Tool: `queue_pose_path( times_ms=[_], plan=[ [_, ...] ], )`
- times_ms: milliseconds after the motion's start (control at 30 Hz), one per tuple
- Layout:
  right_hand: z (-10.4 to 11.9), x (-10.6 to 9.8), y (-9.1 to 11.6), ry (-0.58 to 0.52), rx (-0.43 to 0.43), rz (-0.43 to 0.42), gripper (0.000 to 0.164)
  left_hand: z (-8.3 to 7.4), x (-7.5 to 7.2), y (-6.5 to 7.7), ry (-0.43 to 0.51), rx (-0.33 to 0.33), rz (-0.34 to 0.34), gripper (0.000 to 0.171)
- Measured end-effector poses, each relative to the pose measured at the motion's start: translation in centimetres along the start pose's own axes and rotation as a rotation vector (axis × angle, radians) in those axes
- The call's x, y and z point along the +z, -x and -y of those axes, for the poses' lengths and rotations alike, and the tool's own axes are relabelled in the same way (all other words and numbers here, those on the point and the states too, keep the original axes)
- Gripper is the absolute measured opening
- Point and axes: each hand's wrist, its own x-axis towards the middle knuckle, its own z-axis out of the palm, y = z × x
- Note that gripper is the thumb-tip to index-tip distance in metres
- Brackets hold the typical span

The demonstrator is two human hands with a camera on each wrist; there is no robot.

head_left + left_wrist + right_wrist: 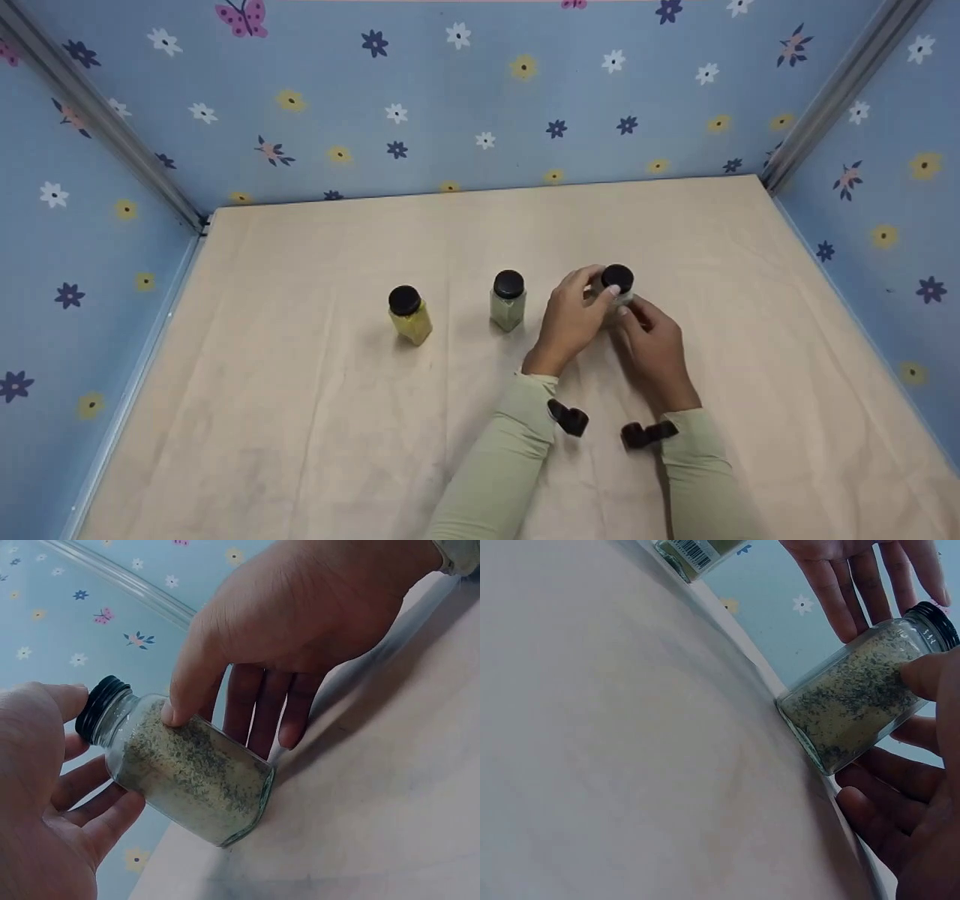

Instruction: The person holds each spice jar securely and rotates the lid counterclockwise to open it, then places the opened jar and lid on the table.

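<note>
A clear glass spice jar point(202, 772) with a black screw cap point(617, 279) holds pale contents flecked with dark green. My left hand point(574, 319) grips it near the top, thumb at the cap and fingers around the neck and shoulder. Lower down, my right hand point(652, 345) holds the glass body between thumb and fingers. In the right wrist view the jar's base is close to the cloth; whether it touches is hard to tell. Left of my hands stands a jar with grey-green contents point(508, 306), and farther left one with yellow contents point(412, 322), both black-capped.
A beige cloth point(337, 435) covers the table, lightly wrinkled. Blue flowered panels point(450, 97) enclose the back and both sides, with grey metal posts point(847, 94) at the corners. Part of a jar with a barcode label point(694, 553) shows in the right wrist view.
</note>
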Motion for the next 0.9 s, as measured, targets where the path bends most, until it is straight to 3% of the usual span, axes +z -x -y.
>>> queue_pose_path(
  times_ms=[367,567,633,800,900],
  plan=[
    [-0.9,-0.4,-0.3,-0.026,0.020,0.044,0.056,0.1,0.3,-0.1,-0.034,-0.017,-0.029,0.037],
    [-1.1,-0.7,-0.4,-0.075,0.030,0.069,0.050,0.1,0.4,-0.2,-0.084,-0.014,-0.053,0.037],
    [0.0,-0.9,-0.2,-0.084,0.032,0.077,0.045,0.1,0.5,-0.2,-0.099,-0.020,-0.060,0.038],
    [0.2,-1.0,-0.2,-0.095,0.034,0.087,0.041,0.2,0.6,-0.1,-0.126,-0.022,-0.067,0.040],
    [-1.1,-0.9,-0.6,-0.097,0.027,0.088,0.044,0.2,0.6,-0.1,-0.130,-0.012,-0.069,0.039]
  ],
)
